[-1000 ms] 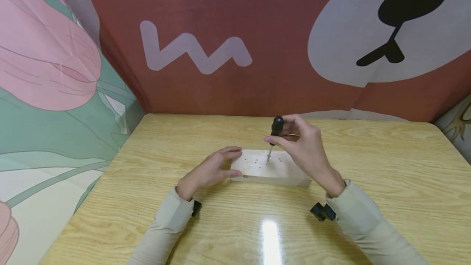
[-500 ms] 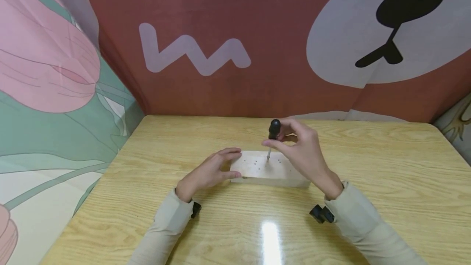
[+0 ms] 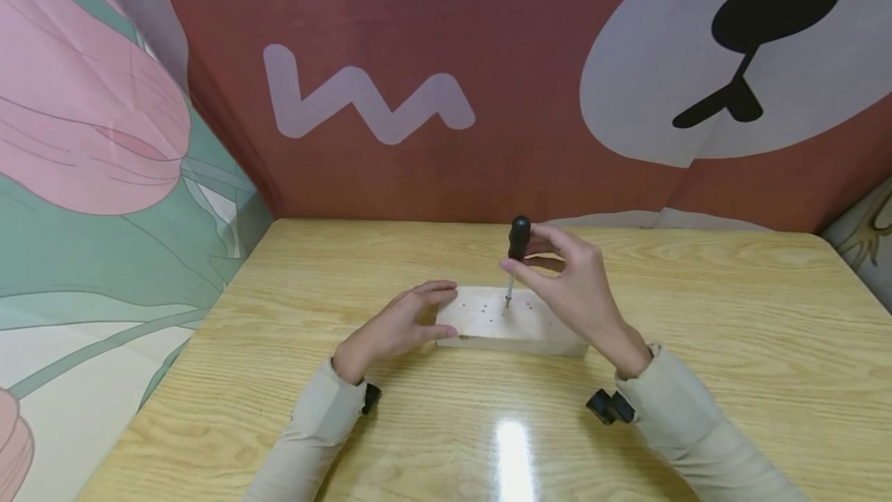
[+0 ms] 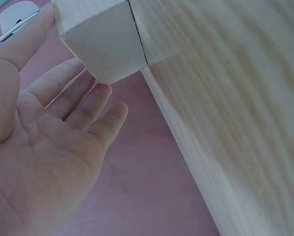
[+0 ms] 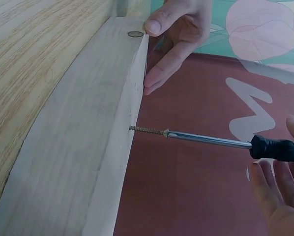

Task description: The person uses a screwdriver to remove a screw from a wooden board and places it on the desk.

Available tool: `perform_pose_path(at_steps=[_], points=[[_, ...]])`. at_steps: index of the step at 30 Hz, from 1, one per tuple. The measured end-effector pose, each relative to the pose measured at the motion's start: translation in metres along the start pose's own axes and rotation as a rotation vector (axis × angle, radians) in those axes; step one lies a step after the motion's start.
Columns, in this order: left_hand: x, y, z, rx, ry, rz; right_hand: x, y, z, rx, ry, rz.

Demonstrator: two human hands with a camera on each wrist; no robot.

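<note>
A pale wooden block [image 3: 533, 333] lies on the table, its top dotted with several small dark holes. My left hand [image 3: 396, 321] holds the block's left end, thumb at the near edge and fingers at the far edge. My right hand [image 3: 581, 289] pinches a screwdriver [image 3: 519, 237] by its black handle, above the block. In the right wrist view, the steel shaft meets the head of a screw [image 5: 151, 130], whose point is in the block's top face; much of its thread shows. The left wrist view shows the block's end [image 4: 105, 51] against my fingertips.
The wood-grain table [image 3: 348, 254] stretches around the block. A red printed cloth [image 3: 418, 177] stands along the back edge, and a floral one [image 3: 104, 254] hangs at the left. A small black device [image 3: 609, 406] sits at the right cuff.
The screwdriver's handle has shifted slightly left and now stands more upright. My right fingers have changed position on the handle. The left hand and the block hold almost still.
</note>
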State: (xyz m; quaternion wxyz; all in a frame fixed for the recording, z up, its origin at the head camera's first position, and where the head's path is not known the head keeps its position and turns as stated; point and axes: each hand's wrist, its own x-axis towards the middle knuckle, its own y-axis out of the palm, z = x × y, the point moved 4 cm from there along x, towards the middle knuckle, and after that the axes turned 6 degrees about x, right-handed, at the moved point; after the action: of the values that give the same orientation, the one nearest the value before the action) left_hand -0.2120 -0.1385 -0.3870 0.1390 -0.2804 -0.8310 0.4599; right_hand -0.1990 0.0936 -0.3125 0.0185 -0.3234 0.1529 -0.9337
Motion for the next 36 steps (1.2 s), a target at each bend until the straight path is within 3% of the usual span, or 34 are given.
perform_pose_path(at_steps=[8,19,27,36], points=[[0.0004,-0.0002,0.0003,0.003,-0.001,-0.003,-0.0001,-0.0002,0.0007,-0.016,-0.029,-0.03],[0.0002,0.0,0.0007,0.015,0.011,-0.006,-0.0003,-0.0001,0.0013,-0.011,-0.035,0.003],[0.0001,-0.0008,0.0,0.017,0.019,-0.011,0.0014,-0.0029,0.0011,-0.022,-0.037,-0.043],[0.0007,0.0001,0.001,0.005,0.017,-0.011,0.0003,-0.0033,0.0014,-0.017,-0.033,-0.022]])
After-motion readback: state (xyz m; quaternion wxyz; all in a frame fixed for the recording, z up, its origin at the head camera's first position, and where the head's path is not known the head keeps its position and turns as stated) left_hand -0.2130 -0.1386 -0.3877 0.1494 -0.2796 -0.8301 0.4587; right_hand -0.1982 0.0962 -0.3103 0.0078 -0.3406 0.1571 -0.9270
